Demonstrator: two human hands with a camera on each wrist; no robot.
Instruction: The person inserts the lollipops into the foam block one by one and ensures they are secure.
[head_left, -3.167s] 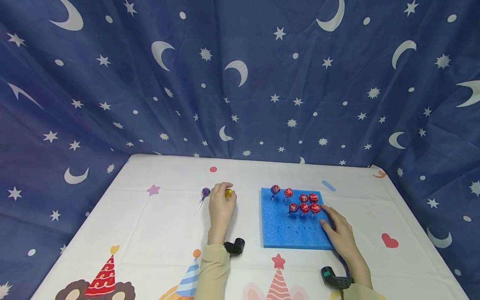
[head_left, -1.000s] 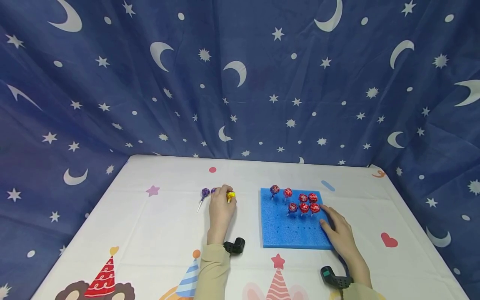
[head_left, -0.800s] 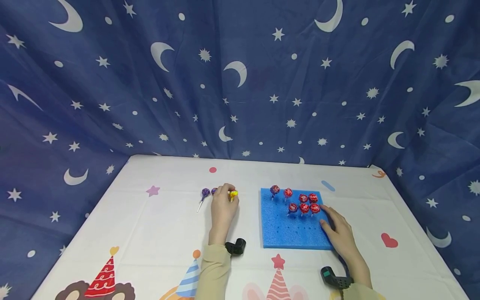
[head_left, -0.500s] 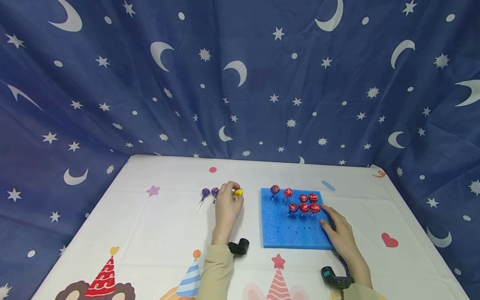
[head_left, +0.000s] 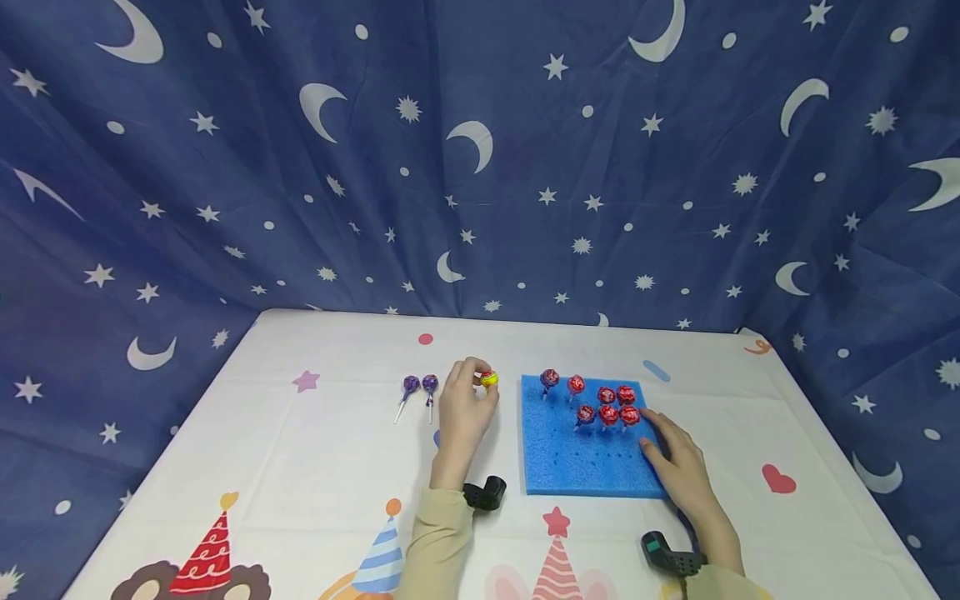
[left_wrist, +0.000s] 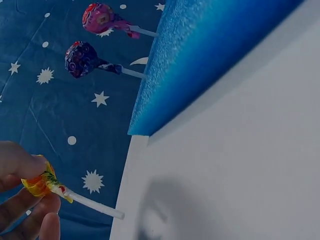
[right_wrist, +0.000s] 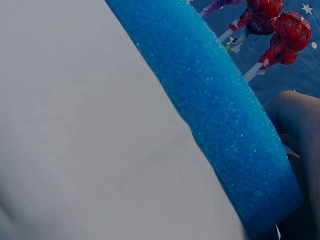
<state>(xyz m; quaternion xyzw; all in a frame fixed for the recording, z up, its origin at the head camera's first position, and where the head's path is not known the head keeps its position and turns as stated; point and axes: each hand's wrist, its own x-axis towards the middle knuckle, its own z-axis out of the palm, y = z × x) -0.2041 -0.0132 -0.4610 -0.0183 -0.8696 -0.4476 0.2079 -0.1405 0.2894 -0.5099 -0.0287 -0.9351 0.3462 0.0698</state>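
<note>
My left hand (head_left: 465, 408) pinches a yellow lollipop (head_left: 489, 379) by its wrapped head, above the table between two purple lollipops and a blue foam board. In the left wrist view the lollipop's white stick (left_wrist: 97, 205) points away from the fingers, apart from the foam. My right hand (head_left: 681, 458) rests at the right edge of the blue foam board (head_left: 577, 479), its fingers loosely bent against the side. Several lollipops stand upright in the board's far half, among them a red one (head_left: 630, 416) near the right hand and a dark purple-red one (head_left: 550, 379) at the far left corner.
Two purple lollipops, one (head_left: 411, 384) left of the other (head_left: 430, 383), lie on the white printed tablecloth (head_left: 337, 450) left of my left hand. Rows of small holes mark the foam's near half. A blue curtain (head_left: 525, 167) with moons and stars hangs behind the table.
My left hand has lifted the yellow lollipop and carried it right, toward the foam board, uncovering the second purple lollipop. The right hand has stayed at the board's edge.
</note>
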